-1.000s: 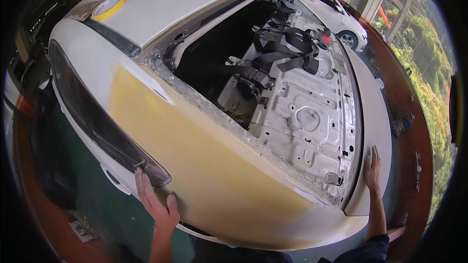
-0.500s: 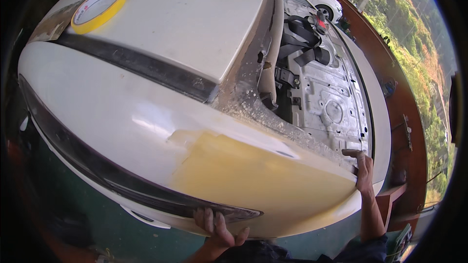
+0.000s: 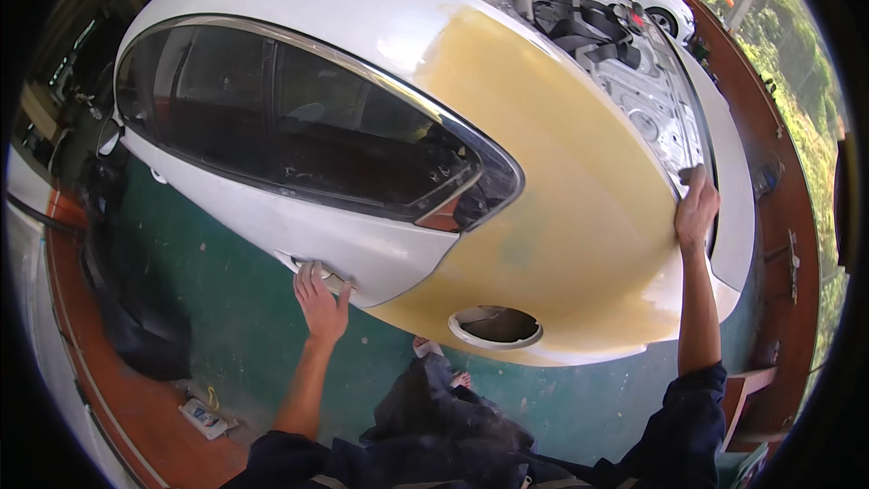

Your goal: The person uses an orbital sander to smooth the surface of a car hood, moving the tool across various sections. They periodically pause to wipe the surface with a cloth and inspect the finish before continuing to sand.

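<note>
Below the side windows, my left hand (image 3: 321,300) lies on the door handle (image 3: 333,282), its fingers stretched out and somewhat apart. My right hand (image 3: 697,206) curls its fingers over the edge of the rear window opening; its fingertips look dark and are partly hidden. Between my hands spreads the white car's rear quarter panel (image 3: 579,208), covered with a broad patch of yellowish filler and a faint greenish smudge. Low on that panel is the round fuel-filler opening (image 3: 495,326). The dark side window (image 3: 353,118) is framed by metal trim.
Bare metal and black seat belts (image 3: 597,27) show through the rear opening. A second white car (image 3: 665,18) stands beyond. A black bumper-like part (image 3: 136,308) and a white bottle (image 3: 206,418) lie at left. The floor (image 3: 226,281) is green, with a reddish-brown border.
My view has tipped down and back, bringing the side window and fuel-filler opening into sight. My left hand has moved from the window's rear corner to the door handle; the right stays at the edge.
</note>
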The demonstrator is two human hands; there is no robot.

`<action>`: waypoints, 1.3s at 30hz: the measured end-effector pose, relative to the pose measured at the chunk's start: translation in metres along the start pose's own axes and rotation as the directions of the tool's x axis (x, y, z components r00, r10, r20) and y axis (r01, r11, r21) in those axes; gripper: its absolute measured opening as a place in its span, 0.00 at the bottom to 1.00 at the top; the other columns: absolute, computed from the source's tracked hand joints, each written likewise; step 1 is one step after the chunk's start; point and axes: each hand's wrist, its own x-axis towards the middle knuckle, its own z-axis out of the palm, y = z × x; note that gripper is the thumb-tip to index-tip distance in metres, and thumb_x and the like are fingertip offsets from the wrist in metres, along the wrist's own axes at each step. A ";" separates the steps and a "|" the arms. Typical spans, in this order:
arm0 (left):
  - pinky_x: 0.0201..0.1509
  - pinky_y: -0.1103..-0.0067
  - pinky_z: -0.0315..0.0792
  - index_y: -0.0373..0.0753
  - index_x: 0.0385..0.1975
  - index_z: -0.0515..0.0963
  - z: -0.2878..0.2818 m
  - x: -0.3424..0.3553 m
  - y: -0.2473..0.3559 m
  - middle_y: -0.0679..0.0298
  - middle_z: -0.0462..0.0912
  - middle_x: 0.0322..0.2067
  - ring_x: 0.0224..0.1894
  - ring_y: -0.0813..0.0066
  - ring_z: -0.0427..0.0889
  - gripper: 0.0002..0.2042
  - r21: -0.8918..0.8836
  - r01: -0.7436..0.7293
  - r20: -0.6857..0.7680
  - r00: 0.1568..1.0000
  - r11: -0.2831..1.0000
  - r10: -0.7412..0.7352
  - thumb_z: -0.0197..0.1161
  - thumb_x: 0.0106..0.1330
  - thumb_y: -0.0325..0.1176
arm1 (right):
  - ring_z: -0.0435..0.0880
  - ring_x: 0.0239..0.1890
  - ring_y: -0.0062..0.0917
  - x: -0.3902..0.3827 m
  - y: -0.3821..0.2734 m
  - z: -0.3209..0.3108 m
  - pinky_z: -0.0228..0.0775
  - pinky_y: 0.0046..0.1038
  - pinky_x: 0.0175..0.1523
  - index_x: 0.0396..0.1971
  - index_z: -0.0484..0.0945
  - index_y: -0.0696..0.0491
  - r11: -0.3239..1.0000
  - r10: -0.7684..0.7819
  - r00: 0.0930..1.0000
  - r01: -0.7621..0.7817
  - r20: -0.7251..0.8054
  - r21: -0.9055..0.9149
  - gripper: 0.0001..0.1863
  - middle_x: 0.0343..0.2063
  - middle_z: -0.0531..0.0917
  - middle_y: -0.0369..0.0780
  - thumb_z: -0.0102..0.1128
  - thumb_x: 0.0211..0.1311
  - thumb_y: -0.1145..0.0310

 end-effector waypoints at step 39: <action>0.74 0.55 0.61 0.31 0.65 0.73 -0.244 -0.400 -0.260 0.46 0.77 0.62 0.69 0.47 0.71 0.27 0.201 0.858 0.238 0.425 0.472 -0.873 0.43 0.81 0.47 | 0.67 0.71 0.51 -0.234 -0.225 0.060 0.50 0.49 0.76 0.68 0.69 0.63 0.870 -0.476 0.866 0.438 0.151 0.227 0.27 0.67 0.72 0.54 0.52 0.71 0.69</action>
